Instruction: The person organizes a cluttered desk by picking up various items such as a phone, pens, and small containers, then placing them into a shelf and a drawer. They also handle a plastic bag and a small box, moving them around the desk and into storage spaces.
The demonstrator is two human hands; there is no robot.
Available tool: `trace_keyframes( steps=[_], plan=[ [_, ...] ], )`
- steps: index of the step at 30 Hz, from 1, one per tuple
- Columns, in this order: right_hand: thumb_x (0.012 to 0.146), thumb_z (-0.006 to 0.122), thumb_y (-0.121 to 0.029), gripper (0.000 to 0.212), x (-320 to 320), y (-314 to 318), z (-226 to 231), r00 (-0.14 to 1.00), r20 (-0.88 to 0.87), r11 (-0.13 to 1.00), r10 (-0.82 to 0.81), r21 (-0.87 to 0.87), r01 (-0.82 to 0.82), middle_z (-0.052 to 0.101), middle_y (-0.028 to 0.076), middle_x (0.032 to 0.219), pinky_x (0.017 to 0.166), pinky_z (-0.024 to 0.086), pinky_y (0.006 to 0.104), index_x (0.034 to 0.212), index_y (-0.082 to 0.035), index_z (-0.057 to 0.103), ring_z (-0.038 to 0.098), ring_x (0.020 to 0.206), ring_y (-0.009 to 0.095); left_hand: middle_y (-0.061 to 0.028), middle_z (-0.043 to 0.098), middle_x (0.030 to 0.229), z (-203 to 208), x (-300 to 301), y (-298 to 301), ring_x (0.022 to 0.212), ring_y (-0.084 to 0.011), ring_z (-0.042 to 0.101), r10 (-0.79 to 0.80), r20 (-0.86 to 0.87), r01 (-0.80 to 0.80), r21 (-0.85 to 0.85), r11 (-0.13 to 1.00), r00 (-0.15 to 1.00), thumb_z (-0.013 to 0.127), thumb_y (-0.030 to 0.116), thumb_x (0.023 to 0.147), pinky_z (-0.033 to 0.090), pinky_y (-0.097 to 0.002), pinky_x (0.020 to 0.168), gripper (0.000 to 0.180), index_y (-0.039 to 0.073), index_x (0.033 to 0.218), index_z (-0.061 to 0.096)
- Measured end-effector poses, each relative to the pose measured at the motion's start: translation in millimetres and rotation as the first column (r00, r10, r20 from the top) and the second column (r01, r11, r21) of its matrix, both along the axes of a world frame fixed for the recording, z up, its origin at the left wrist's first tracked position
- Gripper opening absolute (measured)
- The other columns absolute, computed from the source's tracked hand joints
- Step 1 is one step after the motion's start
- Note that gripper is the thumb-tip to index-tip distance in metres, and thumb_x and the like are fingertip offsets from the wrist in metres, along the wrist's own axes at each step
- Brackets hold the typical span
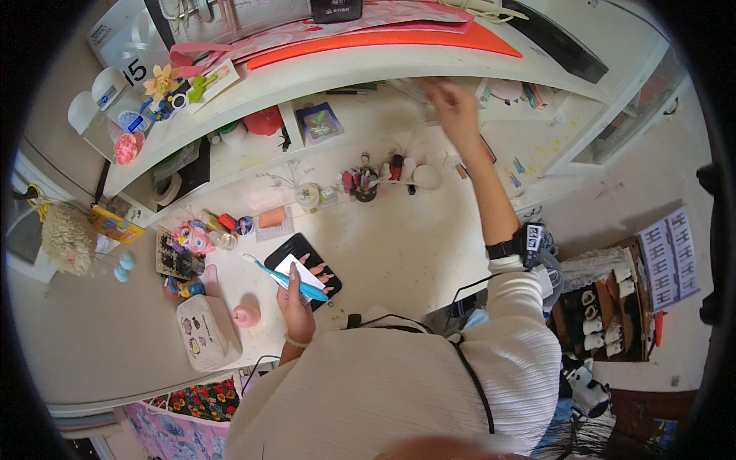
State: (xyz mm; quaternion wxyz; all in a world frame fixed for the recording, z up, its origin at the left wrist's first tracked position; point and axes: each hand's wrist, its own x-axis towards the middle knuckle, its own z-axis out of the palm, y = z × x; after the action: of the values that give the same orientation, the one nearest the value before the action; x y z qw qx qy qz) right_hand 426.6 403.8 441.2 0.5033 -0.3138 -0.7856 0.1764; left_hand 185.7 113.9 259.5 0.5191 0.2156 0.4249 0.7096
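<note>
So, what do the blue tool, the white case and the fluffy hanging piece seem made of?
Blue tool: probably hard plastic, smooth-looking, given its even, bright colour.
White case: perhaps faux leather or fabric, low-sheen, with soft rounded edges.
Fluffy piece: likely wool or faux fur, matte, judging by its shaggy surface.

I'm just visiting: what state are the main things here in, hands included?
Left hand: closed on the blue tool
Blue tool: held slanted across the white card
White card: partly covered
Black slab: partly covered
Right hand: at the shelf opening, blurred; grip unclear
Shelf: open-fronted
Printed white case: looks shut
Orange-red sheet: lying flat
Black wrist strap: fastened
</note>
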Motion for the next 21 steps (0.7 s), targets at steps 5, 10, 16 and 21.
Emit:
trace_keyframes(
  steps=[5,10,16,21],
  plan=[
    [0.093,0.06,-0.03,0.043,-27,-12,-29,0.91,0.406,0.921,-0.079,0.38,-0.09,0.062,0.016,0.123,0.105,0.04,0.0403,0.13,-0.008,0.057,0.055,0.117,0.035,-0.0191,0.069,0.1,-4,2,-7,0.079,-0.0238,0.069,0.002,0.011,-0.002,-0.011,1.0,1.0,0.049,0.032,0.101,0.058,-0.0354,0.066,0.044,-0.003,0.127,0.052],
    [0.089,0.065,-0.031,0.039,8,23,-11,0.843,0.316,0.889,-0.434,0.299,0.346,0.062,0.021,0.113,0.095,0.044,0.0457,0.117,-0.004,0.062,0.056,0.107,0.038,-0.0199,0.069,0.1,-12,-16,-21,0.078,-0.0222,0.069,0.122,0.017,-0.122,0.007,0.993,0.992,0.049,0.03,0.101,0.058,-0.034,0.063,0.043,-0.002,0.128,0.051],
    [0.088,0.065,-0.029,0.032,23,65,-35,0.728,0.417,0.765,-0.544,0.603,0.227,0.063,0.023,0.092,0.086,0.045,0.0503,0.106,-0.002,0.066,0.058,0.089,0.042,-0.0143,0.068,0.105,-14,-18,-20,0.082,-0.0195,0.067,0.11,-0.037,-0.112,-0.089,0.99,0.993,0.048,0.043,0.099,0.055,-0.0329,0.068,0.05,0.005,0.132,0.049],
    [0.088,0.062,-0.015,0.028,19,84,-42,0.759,0.448,0.832,-0.473,0.51,0.218,0.06,0.025,0.09,0.079,0.045,0.0497,0.113,-0.004,0.066,0.056,0.085,0.041,-0.021,0.068,0.103,-12,-3,-17,0.082,-0.0259,0.069,0.042,-0.023,-0.042,0.02,0.999,0.999,0.046,0.029,0.102,0.058,-0.0363,0.067,0.044,-0.005,0.129,0.049]
  ],
)
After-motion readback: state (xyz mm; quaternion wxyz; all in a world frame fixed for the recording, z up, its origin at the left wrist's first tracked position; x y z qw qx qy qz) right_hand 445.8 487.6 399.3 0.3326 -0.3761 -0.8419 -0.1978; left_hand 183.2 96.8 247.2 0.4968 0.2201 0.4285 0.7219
